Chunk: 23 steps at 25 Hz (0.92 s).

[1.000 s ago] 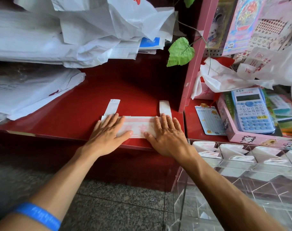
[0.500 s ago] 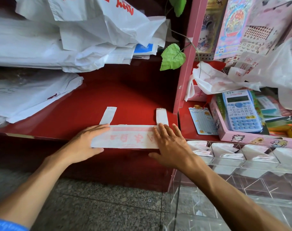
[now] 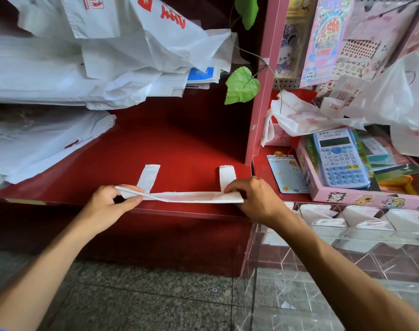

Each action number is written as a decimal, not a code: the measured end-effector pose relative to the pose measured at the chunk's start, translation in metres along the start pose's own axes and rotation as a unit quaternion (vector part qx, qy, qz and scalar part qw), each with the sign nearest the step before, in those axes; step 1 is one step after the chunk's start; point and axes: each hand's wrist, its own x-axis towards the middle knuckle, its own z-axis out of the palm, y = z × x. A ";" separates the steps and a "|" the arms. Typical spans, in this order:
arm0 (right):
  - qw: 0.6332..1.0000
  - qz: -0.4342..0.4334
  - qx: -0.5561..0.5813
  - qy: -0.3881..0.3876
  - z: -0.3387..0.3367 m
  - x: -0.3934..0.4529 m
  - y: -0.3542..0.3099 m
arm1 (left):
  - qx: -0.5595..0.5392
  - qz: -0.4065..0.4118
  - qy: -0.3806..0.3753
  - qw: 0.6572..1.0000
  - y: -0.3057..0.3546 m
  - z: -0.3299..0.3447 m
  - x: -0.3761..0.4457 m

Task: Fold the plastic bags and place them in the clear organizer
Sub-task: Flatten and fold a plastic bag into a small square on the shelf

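Two hands hold one folded plastic bag (image 3: pixel 187 196) at the front edge of the red shelf (image 3: pixel 175 144). Your left hand (image 3: pixel 105 206) pinches the bag's left end between thumb and curled fingers, lifting that corner a little off the shelf. Your right hand (image 3: pixel 254 199) grips the right end, fingers curled over the top edge and the thumb hidden beneath.

The bag is a narrow white strip with faint red print. Its long axis runs left to right, parallel with the shelf's front edge. Its two handle loops lie flat on the shelf and point away from you, toward the back, one near each hand.

Loose white plastic bags (image 3: pixel 96 56) are heaped at the upper left and overhang the back of the shelf, well apart from your strip. A green leaf (image 3: pixel 242 86) hangs by the pink upright (image 3: pixel 263 91) that bounds the shelf on the right, just beyond your right hand.

Past the upright, a pale blue calculator (image 3: pixel 340 158) lies in a pink tray (image 3: pixel 361 195), with more white bags piled behind it. The clear organizer (image 3: pixel 347 247) stands below and to the right of your right hand; folded white bags already sit in its rear compartments. Your right forearm crosses over its near left corner.
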 end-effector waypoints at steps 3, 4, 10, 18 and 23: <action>0.996 0.068 0.049 0.044 -0.005 0.003 -0.003 | -0.012 -0.022 0.029 0.999 -0.002 0.003 0.003; 0.992 0.092 0.059 0.056 -0.004 0.003 -0.002 | -0.026 -0.021 0.030 0.999 -0.004 0.003 0.004; 0.970 0.206 0.108 0.068 0.000 0.009 -0.002 | -0.081 -0.071 0.003 0.994 0.004 0.001 0.002; 0.963 0.205 0.159 0.073 -0.001 0.009 -0.001 | -0.019 -0.053 -0.056 0.997 0.007 -0.002 -0.001; 0.972 0.186 0.141 -0.019 -0.005 0.008 0.000 | -0.005 -0.046 -0.057 0.997 0.002 -0.004 0.003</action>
